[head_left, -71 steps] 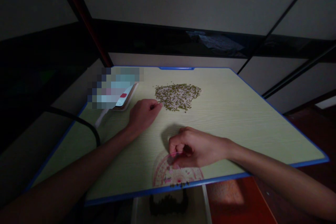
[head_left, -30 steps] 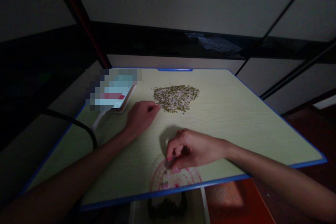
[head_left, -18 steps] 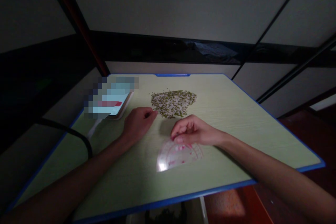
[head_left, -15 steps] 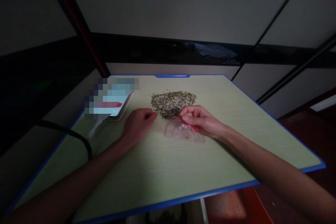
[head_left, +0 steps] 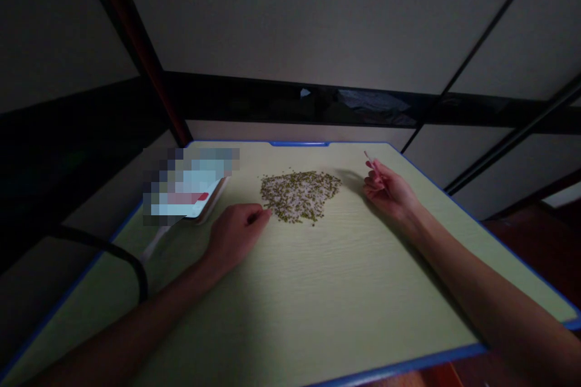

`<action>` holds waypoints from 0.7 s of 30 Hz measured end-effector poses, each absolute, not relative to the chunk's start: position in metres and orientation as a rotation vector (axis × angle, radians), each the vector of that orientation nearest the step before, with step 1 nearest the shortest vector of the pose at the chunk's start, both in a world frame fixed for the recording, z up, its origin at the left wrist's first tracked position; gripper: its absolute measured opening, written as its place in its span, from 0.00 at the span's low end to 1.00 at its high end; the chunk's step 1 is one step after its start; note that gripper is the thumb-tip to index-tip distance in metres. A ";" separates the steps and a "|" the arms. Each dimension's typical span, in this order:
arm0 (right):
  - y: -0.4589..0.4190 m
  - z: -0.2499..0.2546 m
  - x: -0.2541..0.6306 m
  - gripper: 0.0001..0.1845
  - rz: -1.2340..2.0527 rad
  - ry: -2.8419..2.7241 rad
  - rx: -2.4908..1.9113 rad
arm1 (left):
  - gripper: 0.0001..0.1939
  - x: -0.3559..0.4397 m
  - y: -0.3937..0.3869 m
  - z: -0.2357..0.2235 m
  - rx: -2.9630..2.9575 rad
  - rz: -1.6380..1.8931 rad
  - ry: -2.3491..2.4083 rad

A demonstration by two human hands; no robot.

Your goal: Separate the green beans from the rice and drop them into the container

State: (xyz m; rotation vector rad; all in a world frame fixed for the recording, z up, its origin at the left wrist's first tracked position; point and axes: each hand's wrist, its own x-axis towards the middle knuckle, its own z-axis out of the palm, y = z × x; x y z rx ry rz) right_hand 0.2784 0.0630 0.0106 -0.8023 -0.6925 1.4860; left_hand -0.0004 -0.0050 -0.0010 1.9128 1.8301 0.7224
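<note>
A flat pile of small green beans (head_left: 299,195) lies on the pale green table (head_left: 327,302). My left hand (head_left: 236,234) rests on the table at the pile's left edge, fingers curled, fingertips touching the nearest beans. My right hand (head_left: 388,188) is to the right of the pile. It holds a clear protractor with pink markings (head_left: 371,163) on edge, so only its thin rim shows above the fingers.
A phone with a lit, blurred screen (head_left: 195,190) lies at the back left of the table, a white cable (head_left: 157,242) trailing from it. A dark hose or cord (head_left: 118,254) curves along the left edge. The table has a blue rim (head_left: 299,144). Dark frame bars stand behind.
My right hand lifted the protractor from the table's near edge and carried it past the bean pile to the pile's right side, turning it on edge. My left hand stayed put.
</note>
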 end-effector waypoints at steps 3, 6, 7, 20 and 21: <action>0.055 0.018 0.291 0.03 1.452 -0.742 -0.739 | 0.19 -0.002 -0.005 -0.001 1.901 0.709 1.826; 0.051 0.029 0.304 0.05 1.369 -0.744 -0.639 | 0.19 -0.003 -0.005 0.000 1.883 0.679 1.817; 0.051 0.031 0.308 0.06 1.346 -0.727 -0.622 | 0.19 -0.003 -0.004 0.000 1.878 0.672 1.818; 0.058 0.027 0.315 0.04 1.275 -0.901 -0.715 | 0.19 -0.002 -0.003 0.003 1.847 0.625 1.834; 0.058 0.027 0.314 0.05 1.271 -0.917 -0.732 | 0.19 -0.002 -0.003 0.003 1.844 0.625 1.835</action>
